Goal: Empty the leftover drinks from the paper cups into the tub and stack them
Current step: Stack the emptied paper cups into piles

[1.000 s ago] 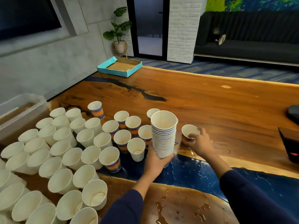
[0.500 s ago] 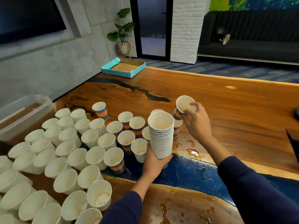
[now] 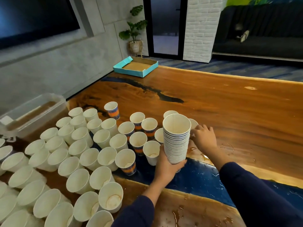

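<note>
Wet wooden table (image 3: pixel 229 112) bears a tall, rim-ribbed white cup stack (image 3: pixel 176 141).

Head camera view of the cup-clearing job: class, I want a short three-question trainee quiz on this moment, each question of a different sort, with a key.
1. True or false: the left hand holds the tall stack of nested white paper cups upright.
2. Multiple choice: the clear plastic tub of brown liquid sits at the table's (a) far left, (b) far right, (c) middle.
3. Short answer: which thing is the right hand reaching to, just right of the stack?

Key
1. True.
2. a.
3. A single paper cup standing on the wet wooden table; whether the fingers already grip it cannot be told.
</note>
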Motion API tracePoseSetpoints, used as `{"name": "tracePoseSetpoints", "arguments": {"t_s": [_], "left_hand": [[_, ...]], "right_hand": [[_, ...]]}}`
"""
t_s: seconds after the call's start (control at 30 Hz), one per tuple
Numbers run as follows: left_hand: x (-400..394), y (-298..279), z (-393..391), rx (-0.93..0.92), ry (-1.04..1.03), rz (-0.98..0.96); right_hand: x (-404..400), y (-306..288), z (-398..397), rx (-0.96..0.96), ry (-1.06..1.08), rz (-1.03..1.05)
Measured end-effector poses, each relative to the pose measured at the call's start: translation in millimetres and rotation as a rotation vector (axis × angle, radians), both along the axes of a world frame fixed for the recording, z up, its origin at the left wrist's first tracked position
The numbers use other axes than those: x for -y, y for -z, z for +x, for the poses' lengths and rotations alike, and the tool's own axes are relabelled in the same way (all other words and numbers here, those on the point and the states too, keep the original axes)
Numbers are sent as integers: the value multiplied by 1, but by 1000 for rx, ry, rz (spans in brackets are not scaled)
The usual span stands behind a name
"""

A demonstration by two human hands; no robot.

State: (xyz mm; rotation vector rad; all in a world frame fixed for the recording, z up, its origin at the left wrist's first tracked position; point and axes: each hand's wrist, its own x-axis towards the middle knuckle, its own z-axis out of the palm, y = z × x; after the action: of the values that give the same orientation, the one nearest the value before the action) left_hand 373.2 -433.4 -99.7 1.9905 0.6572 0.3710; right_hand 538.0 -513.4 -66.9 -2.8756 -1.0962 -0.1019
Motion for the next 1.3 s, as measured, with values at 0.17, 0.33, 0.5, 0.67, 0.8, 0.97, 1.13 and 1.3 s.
{"name": "tracePoseSetpoints", "arguments": {"t_s": [0.17,0.33,0.5,0.67,0.8,0.97,1.13,1.3], "left_hand": [[-1,-1,0,-21,1,-7],[12,-4,-2,-58,31,86],[29,0,-2,-71,24,96],[51,-2,-7,-51,50,-58],[77,-5,-13,-10,102,-142],[92,-2,-21,65,125,-181],[89,-12,-27,-93,283,-167],[50,-44,-33,-298,523,33]], "right_hand": [[16,-8,-4,57,18,21],[38,-76,-9,327,-41,441],[71,-149,-43,616,-216,788],[99,-160,-84,540,-427,805],[113,-130,-91,406,-553,495],[137,-92,-107,231,-489,429],[140,-110,-117,356,-443,426],[102,-145,-140,455,-345,676]]}}
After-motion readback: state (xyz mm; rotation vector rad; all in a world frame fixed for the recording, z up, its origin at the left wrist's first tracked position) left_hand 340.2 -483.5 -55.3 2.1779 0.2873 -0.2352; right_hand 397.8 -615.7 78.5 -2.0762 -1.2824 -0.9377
